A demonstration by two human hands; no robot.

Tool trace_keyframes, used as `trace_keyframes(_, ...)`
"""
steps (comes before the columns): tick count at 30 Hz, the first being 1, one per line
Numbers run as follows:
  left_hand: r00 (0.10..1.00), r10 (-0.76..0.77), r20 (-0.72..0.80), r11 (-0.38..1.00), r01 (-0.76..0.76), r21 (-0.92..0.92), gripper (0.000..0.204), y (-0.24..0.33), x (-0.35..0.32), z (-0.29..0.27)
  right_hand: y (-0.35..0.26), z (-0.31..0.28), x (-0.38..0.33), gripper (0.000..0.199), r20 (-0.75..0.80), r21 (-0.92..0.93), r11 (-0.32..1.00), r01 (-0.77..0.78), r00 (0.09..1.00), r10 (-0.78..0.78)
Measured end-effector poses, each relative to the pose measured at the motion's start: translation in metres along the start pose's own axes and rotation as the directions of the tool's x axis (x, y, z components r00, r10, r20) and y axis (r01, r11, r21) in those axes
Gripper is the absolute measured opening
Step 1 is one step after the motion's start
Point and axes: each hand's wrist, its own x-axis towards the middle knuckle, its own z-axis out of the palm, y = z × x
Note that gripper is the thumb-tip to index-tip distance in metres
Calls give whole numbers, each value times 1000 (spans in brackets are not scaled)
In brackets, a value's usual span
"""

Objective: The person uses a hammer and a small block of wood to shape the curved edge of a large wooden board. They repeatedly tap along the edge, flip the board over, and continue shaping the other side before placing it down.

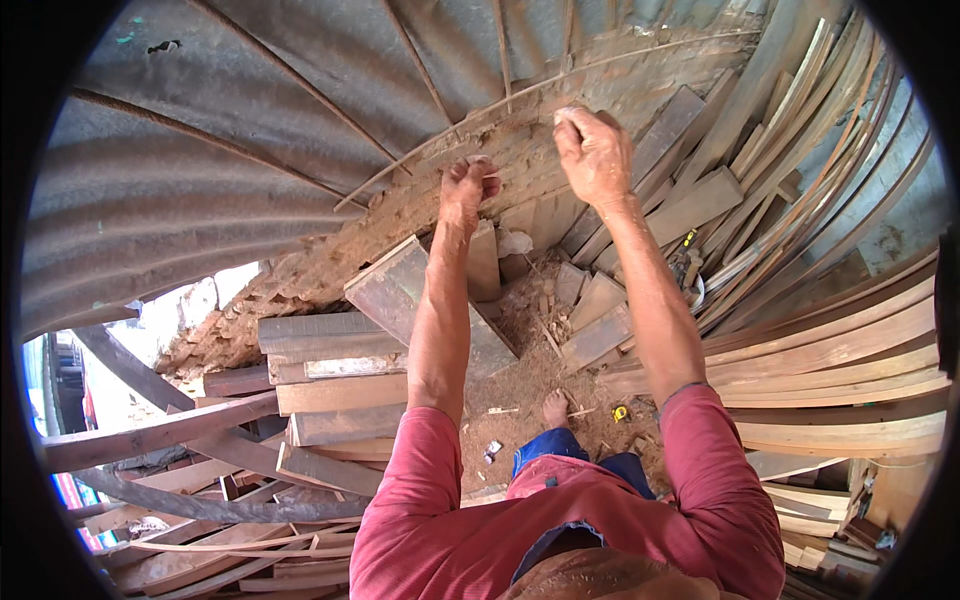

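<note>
- Corrugated metal sheeting (200,150) roofs the left and top of this cramped timber store, and it rests on a crumbling mud-and-brick wall top (330,250).
- Stacked grey planks (330,380) lie at lower left, with sawdust-strewn floor (520,390) beside them, where the person's bare foot (555,408) stands.
- Left hand (468,185) is raised to the wall top, its grip curled shut, fingers pressed together against the ledge just under a thin metal rod (440,150); I cannot tell whether anything is inside the fist.
- Right hand (595,150) reaches higher, just beside the left, with its grip pinched together on a small pale lump (568,114) held at the wall's upper edge.
- Judged from this, the step in hand is working at the wall top where it meets the roofing, the lump sitting right at that seam.
- A next move would call for steady pressure overhead and careful footing on the loose debris.
- Leaning boards (690,200) and long curved wooden strips (850,340) fill the right side.
</note>
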Motion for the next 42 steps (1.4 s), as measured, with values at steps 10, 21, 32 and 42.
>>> trace_keyframes(10, 923, 6, 384, 842, 203, -501, 36, 17, -19, 5, -15, -28, 15, 13, -27, 79, 996, 43, 999, -41)
trace_keyframes(21, 958, -32, 284, 706, 223, -672, 20, 83, -8, 31, -21, -72, -32, 17, 469, 157, 984, -81, 883, -2)
trace_keyframes(32, 977, 32, 212, 916, 56, -396, 20, 67, -7, 19, 0, -69, -53, 16, 421, 104, 992, -72, 907, 22)
trace_keyframes(42, 985, -80, 150, 913, 133, -386, 24, 45, -11, 25, -18, -76, -40, 14, 368, 130, 940, -314, 896, 248)
